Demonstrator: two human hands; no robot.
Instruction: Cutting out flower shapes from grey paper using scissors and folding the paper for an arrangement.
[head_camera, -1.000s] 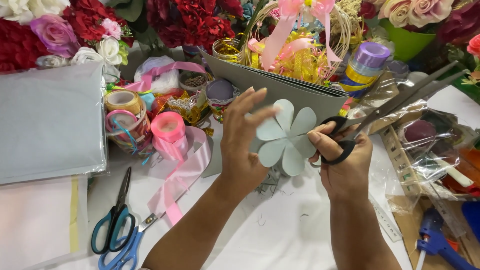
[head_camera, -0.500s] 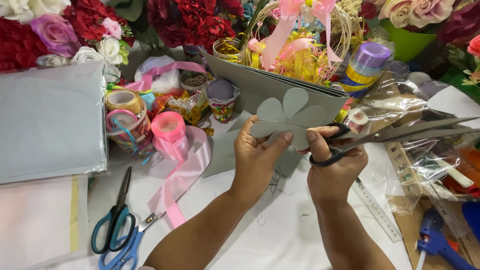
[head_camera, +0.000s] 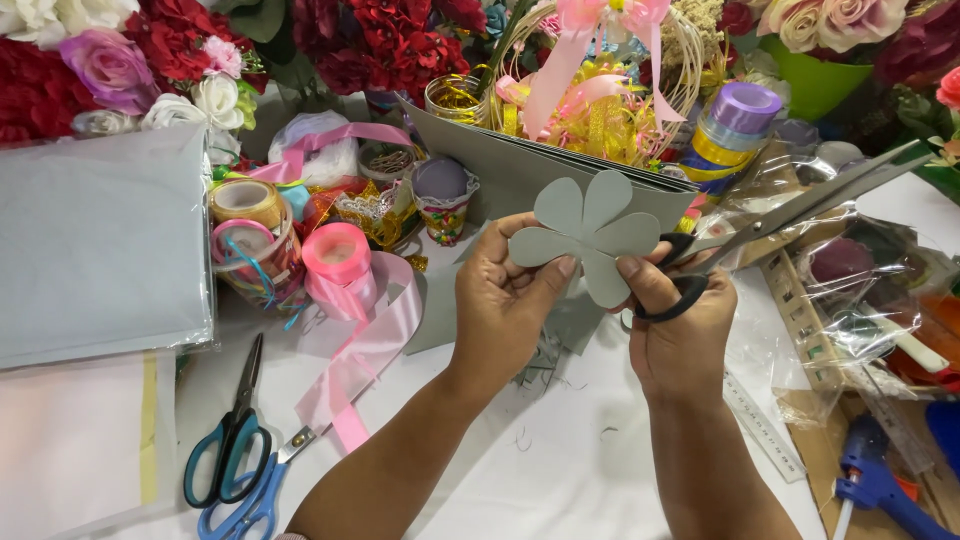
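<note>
A grey paper flower cutout (head_camera: 588, 232) with rounded petals is held up above the white table. My left hand (head_camera: 505, 305) pinches its lower left petal between thumb and fingers. My right hand (head_camera: 680, 320) touches the lower right petal with thumb and forefinger while gripping black-handled scissors (head_camera: 770, 230), whose long blades point up to the right. Small grey paper scraps (head_camera: 545, 360) lie on the table below my hands.
Grey card sheets (head_camera: 520, 165) lean behind the flower. Ribbon rolls (head_camera: 335, 255) and a pink ribbon strip sit left. Blue scissors (head_camera: 225, 470) lie at the bottom left, a ruler (head_camera: 760, 430) and a blue glue gun (head_camera: 880, 485) at right. Artificial flowers (head_camera: 150, 50) line the back.
Both hands turned the flower cutout and lifted it slightly; the scissors' blades swung from level to pointing up-right. My left hand shifted its grip lower on the petals.
</note>
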